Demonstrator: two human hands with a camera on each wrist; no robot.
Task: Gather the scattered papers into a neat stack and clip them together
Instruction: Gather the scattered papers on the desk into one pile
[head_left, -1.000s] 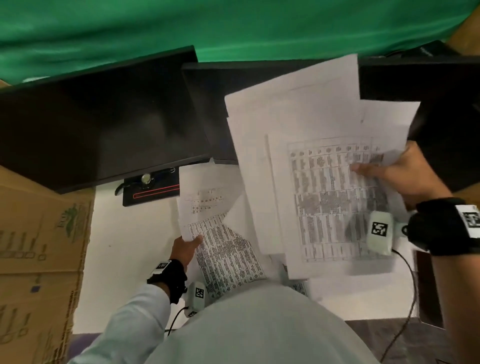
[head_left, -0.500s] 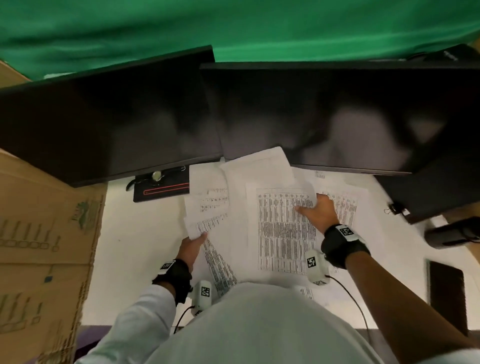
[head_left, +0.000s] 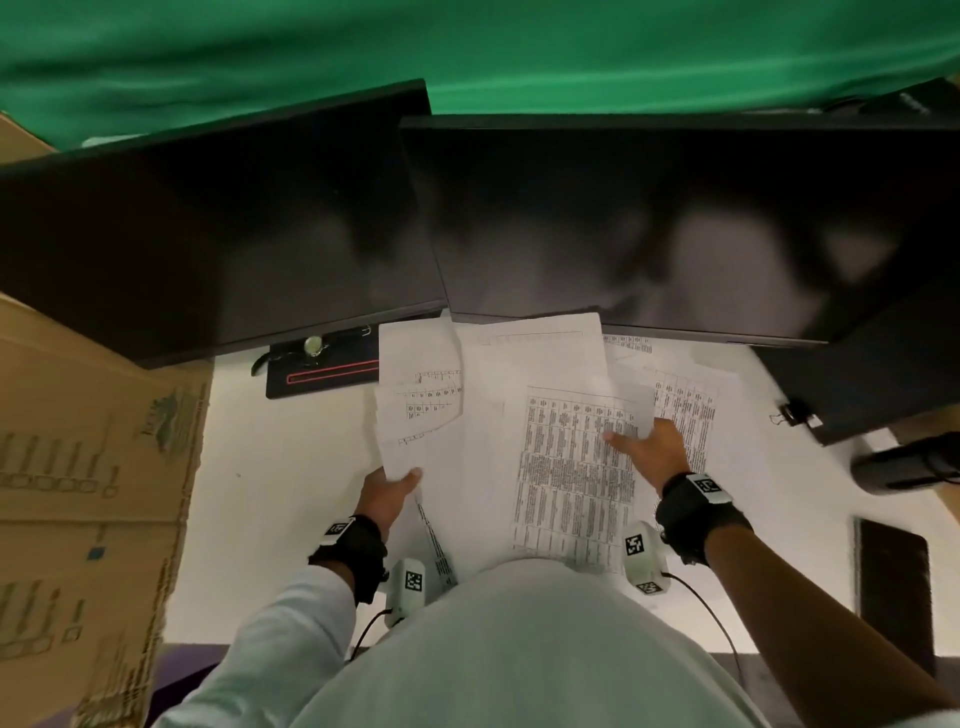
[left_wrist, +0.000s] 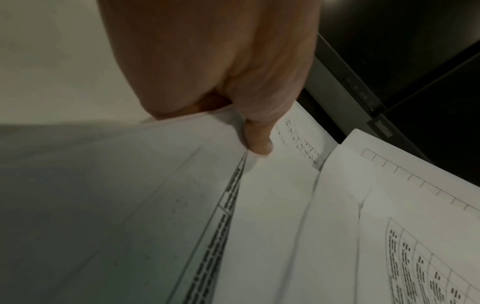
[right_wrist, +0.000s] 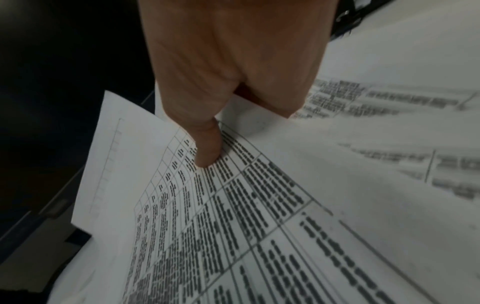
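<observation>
Change since one second before: the sheaf held up before the monitors by the right hand (head_left: 652, 451) had been brought down onto the white desk (head_left: 270, 493); the left hand (head_left: 388, 491) had stayed at the lower left of the spread.

Papers (head_left: 530, 415): white printed sheets, fanned and overlapping on the desk in front of the two dark monitors (head_left: 649, 223), not squared into a stack. Far edges were tucked under the monitors' lower rims.

Densely printed table sheet (head_left: 571, 478): laid uppermost at centre right. It was pinched near its upper right by the right hand, thumb (right_wrist: 207, 148) pressed on the printed grid, the remaining fingers hidden beneath the paper.

Left-hand sheets (head_left: 418, 415): two or three lightly printed pages, their near corner lifted off the desk and pinched by the left hand, thumb (left_wrist: 257, 137) on top, fingers underneath.

Binder clip (head_left: 792, 415): a small black clip was seen on the desk at far right, beside the right monitor's base, well apart from both hands and the papers.

Also recorded: a black monitor base with red trim (head_left: 322, 374) left of the papers; a cardboard box (head_left: 78, 467) at the left edge; a dark flat phone-like object (head_left: 891, 587) at the right; a green cloth (head_left: 467, 47) behind the monitors.
</observation>
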